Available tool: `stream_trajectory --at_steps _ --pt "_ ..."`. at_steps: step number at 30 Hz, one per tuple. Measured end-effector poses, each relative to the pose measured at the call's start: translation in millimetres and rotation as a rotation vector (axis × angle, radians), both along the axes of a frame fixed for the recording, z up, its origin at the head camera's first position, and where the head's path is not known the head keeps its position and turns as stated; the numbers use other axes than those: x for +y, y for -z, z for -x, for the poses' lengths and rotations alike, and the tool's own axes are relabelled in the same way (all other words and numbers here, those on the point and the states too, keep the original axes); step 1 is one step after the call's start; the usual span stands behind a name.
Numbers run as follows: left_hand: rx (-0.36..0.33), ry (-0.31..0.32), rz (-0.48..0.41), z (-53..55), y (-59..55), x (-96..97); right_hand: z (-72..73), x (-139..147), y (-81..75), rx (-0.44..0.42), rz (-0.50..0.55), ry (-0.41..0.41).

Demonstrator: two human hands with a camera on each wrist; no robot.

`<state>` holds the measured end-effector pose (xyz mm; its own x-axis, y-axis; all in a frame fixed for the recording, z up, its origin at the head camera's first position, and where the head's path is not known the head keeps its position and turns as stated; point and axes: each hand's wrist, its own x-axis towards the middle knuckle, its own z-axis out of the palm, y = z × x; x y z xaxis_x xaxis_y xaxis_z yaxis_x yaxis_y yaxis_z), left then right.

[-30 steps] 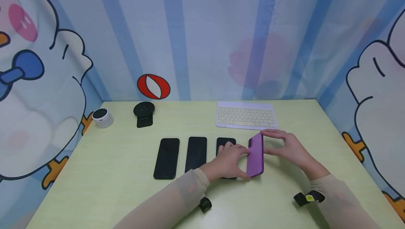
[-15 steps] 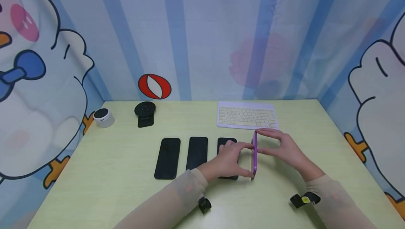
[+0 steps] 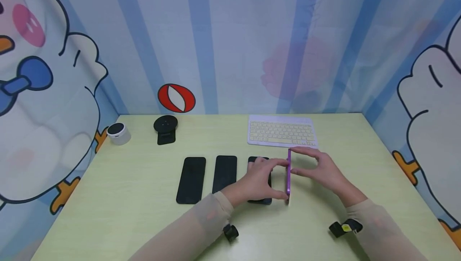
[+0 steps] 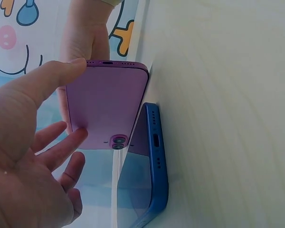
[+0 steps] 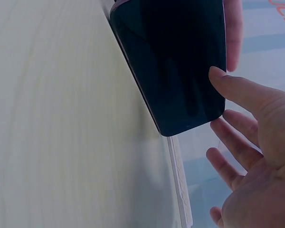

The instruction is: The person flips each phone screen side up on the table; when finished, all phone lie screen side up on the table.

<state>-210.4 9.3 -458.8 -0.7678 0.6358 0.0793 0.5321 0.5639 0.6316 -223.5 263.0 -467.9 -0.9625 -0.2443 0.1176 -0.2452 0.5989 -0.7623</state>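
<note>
A purple phone (image 3: 289,175) stands upright on its long edge, between both hands, seen edge-on from the head. My left hand (image 3: 256,181) holds it from the left, thumb on the port end and a fingertip against the purple back (image 4: 102,104). From the right, my right hand (image 3: 325,171) grips the far upper corner. Its thumb lies on the dark screen (image 5: 175,71), with other fingers at the end edge. Beneath my left hand lies a dark phone (image 3: 260,202), partly covered; its blue edge (image 4: 160,156) shows in the left wrist view.
Two more black phones (image 3: 191,181) (image 3: 225,173) lie in a row to the left. Behind the hands is a lilac keyboard (image 3: 281,132). A black stand with a round top (image 3: 165,125) and a small white cylinder (image 3: 119,135) with a dark top sit at the back left.
The purple phone has turned from showing its tilted back to standing edge-on, shifting slightly left overall. The right hand has moved a little left with it; both hands keep their hold.
</note>
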Motion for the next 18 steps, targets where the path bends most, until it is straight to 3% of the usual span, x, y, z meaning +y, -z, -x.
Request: stream_trajectory --at_steps 5,10,18 --pt "0.019 -0.008 0.024 0.5 0.2 -4.1 2.8 -1.2 5.0 -0.005 -0.003 -0.007" --pt "0.031 -0.018 0.032 1.2 2.0 -8.8 5.8 -1.8 11.7 -0.065 -0.039 -0.020" --pt "0.013 -0.057 0.038 2.8 6.8 -14.7 8.0 1.5 14.9 -0.062 -0.162 -0.048"
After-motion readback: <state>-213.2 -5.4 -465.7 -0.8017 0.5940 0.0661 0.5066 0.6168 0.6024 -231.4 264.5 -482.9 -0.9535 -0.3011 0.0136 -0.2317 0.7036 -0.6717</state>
